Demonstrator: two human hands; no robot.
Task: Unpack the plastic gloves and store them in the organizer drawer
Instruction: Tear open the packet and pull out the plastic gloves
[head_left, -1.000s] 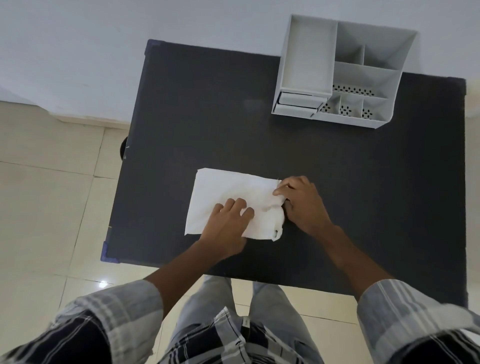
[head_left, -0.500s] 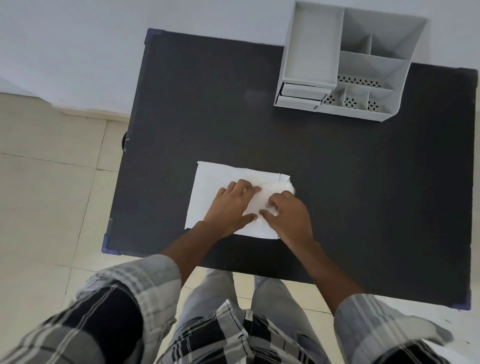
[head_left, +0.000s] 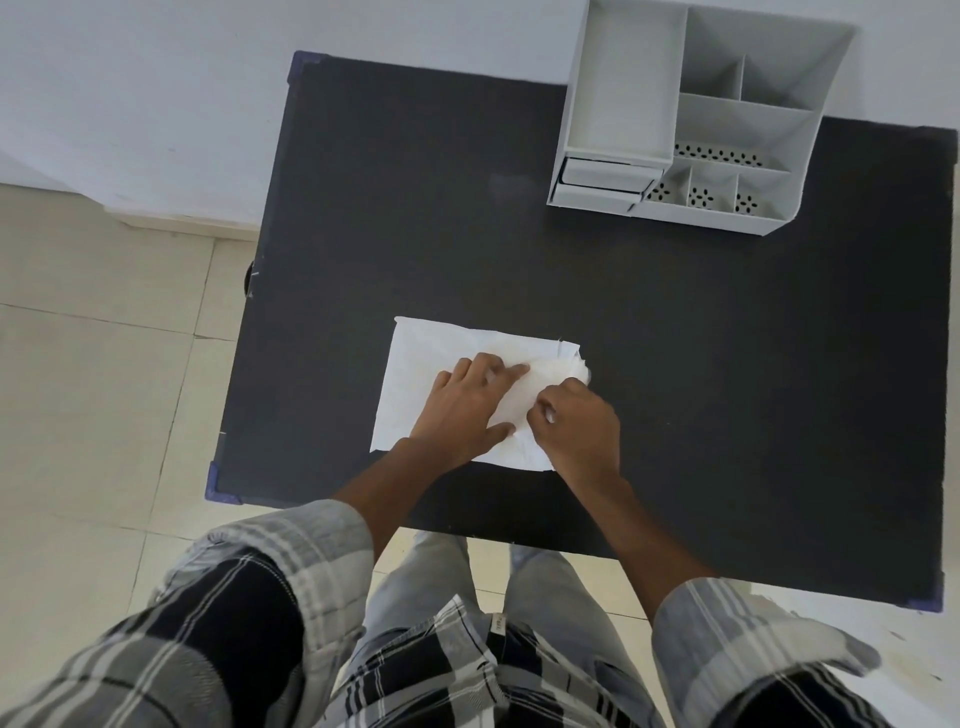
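Observation:
A flat white packet of plastic gloves lies near the front edge of the black table. My left hand rests flat on the packet's middle, pressing it down with fingers apart. My right hand pinches the crumpled plastic at the packet's right end, where a ruffled bit bulges out. The grey organizer stands at the table's far right, its small drawer at the lower left of its front, shut or nearly so.
A white wall runs behind the table. Beige tiled floor lies to the left and below. The table's blue-capped corners mark its left edge. Dark tabletop stretches between the packet and the organizer.
My right hand slid from the packet's right edge toward its middle and closed on the plastic. The packet's right end has crumpled up. My left hand moved slightly right on the packet.

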